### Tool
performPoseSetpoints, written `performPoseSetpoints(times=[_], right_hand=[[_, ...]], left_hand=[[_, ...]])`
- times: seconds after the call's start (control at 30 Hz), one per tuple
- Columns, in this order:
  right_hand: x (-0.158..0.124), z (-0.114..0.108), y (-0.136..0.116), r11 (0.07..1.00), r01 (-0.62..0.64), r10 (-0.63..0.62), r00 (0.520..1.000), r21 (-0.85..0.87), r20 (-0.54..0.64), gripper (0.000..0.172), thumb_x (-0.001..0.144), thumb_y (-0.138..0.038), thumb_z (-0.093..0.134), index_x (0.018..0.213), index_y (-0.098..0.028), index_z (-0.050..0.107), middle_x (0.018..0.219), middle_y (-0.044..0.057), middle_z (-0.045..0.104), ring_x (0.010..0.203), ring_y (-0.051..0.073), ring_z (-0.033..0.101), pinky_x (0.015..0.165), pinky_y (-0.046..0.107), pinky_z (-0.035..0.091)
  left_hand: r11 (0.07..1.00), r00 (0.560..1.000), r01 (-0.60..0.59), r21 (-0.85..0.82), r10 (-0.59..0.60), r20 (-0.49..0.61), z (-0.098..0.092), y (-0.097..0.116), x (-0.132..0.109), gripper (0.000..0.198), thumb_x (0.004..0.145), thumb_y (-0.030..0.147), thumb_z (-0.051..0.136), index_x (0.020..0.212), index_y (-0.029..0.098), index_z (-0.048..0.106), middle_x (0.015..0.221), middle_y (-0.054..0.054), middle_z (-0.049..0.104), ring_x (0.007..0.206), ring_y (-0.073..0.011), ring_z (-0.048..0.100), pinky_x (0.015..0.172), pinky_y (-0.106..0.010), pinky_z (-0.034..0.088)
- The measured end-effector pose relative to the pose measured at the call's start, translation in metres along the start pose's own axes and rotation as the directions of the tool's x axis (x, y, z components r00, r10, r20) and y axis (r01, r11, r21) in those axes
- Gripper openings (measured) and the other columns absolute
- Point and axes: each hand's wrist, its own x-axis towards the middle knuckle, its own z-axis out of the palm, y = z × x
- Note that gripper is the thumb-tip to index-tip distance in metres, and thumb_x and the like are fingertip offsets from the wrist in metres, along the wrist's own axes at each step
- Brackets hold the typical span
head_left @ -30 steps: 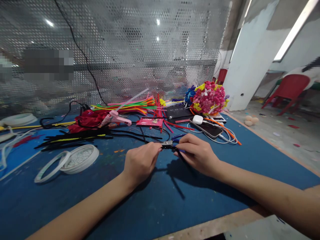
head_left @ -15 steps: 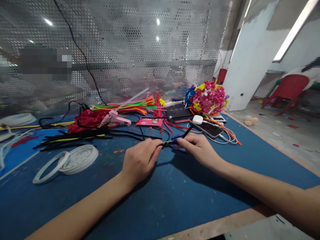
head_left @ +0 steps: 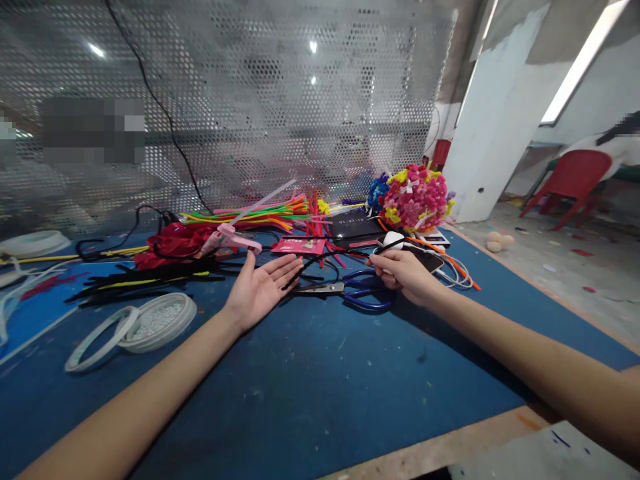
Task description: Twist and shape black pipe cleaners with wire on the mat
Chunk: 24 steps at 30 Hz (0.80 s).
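My left hand [head_left: 260, 288] lies palm up on the blue table mat [head_left: 310, 373], fingers stretched out, with the end of a black pipe cleaner [head_left: 325, 259] resting across its fingertips. My right hand [head_left: 403, 272] is closed in a pinch on the other part of that black pipe cleaner, near a white earbud case [head_left: 395, 240]. Blue-handled scissors [head_left: 350, 292] lie flat on the mat between the two hands, touched by neither.
A pile of black pipe cleaners [head_left: 145, 277], a red bundle [head_left: 173, 241], a pink glue gun [head_left: 233, 237], coloured pipe cleaners [head_left: 260, 212], a pompom ball [head_left: 415, 197], a phone with cables [head_left: 430, 260] and tape rolls [head_left: 145, 320] crowd the back of the mat. Perforated metal screen behind.
My left hand let go, turned palm up and opened. The scissors now lie on the mat. My right hand moved back and to the right with the black pipe cleaner.
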Motion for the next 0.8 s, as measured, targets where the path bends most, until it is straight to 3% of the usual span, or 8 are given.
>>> performPoseSetpoints(times=[0.2,0.3,0.4,0.47,0.57,0.63,0.7,0.8], right_hand=[[0.002,-0.003,0.000,1.000,-0.002,0.002,0.999,-0.004,0.039,0.038,0.068,-0.047,0.066,0.078,-0.011,0.061,0.055,-0.006,0.043,0.038,0.001,0.028,0.038,0.018,0.013],[-0.002,0.000,-0.004,0.999,0.022,-0.018,0.996,-0.046,0.085,0.033,0.068,-0.045,0.068,0.071,-0.012,0.062,0.052,-0.005,0.045,0.038,0.002,0.030,0.038,0.019,0.017],[-0.014,0.008,-0.009,0.971,0.133,-0.097,0.978,-0.199,0.183,0.031,0.073,-0.039,0.066,0.059,-0.012,0.061,0.048,-0.003,0.049,0.041,0.004,0.035,0.040,0.020,0.023],[-0.024,0.015,-0.011,0.842,0.347,-0.237,0.925,-0.414,0.296,0.031,0.080,-0.035,0.059,0.058,-0.013,0.063,0.050,-0.001,0.054,0.045,0.007,0.043,0.044,0.020,0.029],[-0.038,0.024,-0.010,0.492,0.616,-0.458,0.784,-0.615,0.419,0.023,0.087,-0.026,0.051,0.077,-0.015,0.069,0.072,0.004,0.066,0.065,0.013,0.057,0.060,0.023,0.041],[-0.043,0.027,-0.009,0.305,0.669,-0.562,0.701,-0.678,0.439,0.021,0.089,-0.023,0.049,0.083,-0.016,0.068,0.079,0.006,0.068,0.072,0.015,0.060,0.065,0.025,0.043],[-0.047,0.029,-0.007,0.188,0.681,-0.625,0.639,-0.708,0.449,0.022,0.090,-0.021,0.048,0.084,-0.014,0.067,0.080,0.008,0.068,0.074,0.016,0.061,0.066,0.026,0.045],[-0.052,0.032,-0.007,0.080,0.694,-0.648,0.582,-0.715,0.492,0.023,0.091,-0.019,0.043,0.088,-0.012,0.065,0.085,0.011,0.067,0.079,0.019,0.062,0.069,0.029,0.048]], left_hand=[[0.941,0.990,0.140,-0.308,-0.128,0.061,0.003,0.007,-0.006,0.073,0.087,0.063,0.022,0.104,0.005,0.063,0.120,-0.022,0.057,0.111,-0.0272,0.056,0.088,-0.036,0.050],[0.929,0.967,0.240,-0.281,-0.201,0.159,0.009,0.013,-0.011,0.059,0.092,0.050,0.028,0.105,0.004,0.062,0.109,-0.019,0.063,0.098,-0.0242,0.062,0.083,-0.033,0.052],[0.942,0.912,0.320,-0.102,-0.277,0.303,0.022,0.016,-0.021,0.041,0.086,0.040,0.050,0.106,0.006,0.061,0.093,-0.013,0.064,0.074,-0.0167,0.064,0.063,-0.025,0.053],[0.951,0.883,0.298,0.081,-0.307,0.356,0.034,0.016,-0.030,0.035,0.081,0.034,0.060,0.107,0.010,0.060,0.078,-0.005,0.060,0.053,-0.0087,0.054,0.044,-0.018,0.044],[0.911,0.886,0.239,0.337,-0.346,0.308,0.052,0.015,-0.045,0.031,0.088,0.037,0.049,0.107,0.015,0.059,0.057,0.007,0.042,0.035,-0.0021,0.027,0.033,-0.012,0.021],[0.834,0.933,0.031,0.551,-0.222,0.283,0.063,0.015,-0.053,0.032,0.091,0.038,0.040,0.108,0.018,0.059,0.057,0.005,0.045,0.041,-0.0060,0.038,0.038,-0.015,0.031],[0.639,0.956,-0.211,0.740,-0.023,0.292,0.070,0.014,-0.059,0.030,0.093,0.033,0.038,0.110,0.021,0.058,0.077,-0.001,0.060,0.067,-0.0136,0.058,0.062,-0.025,0.048],[0.290,0.934,-0.353,0.890,0.156,0.320,0.077,0.013,-0.064,0.028,0.094,0.025,0.035,0.114,0.022,0.054,0.109,-0.005,0.063,0.101,-0.0212,0.058,0.088,-0.038,0.045]])
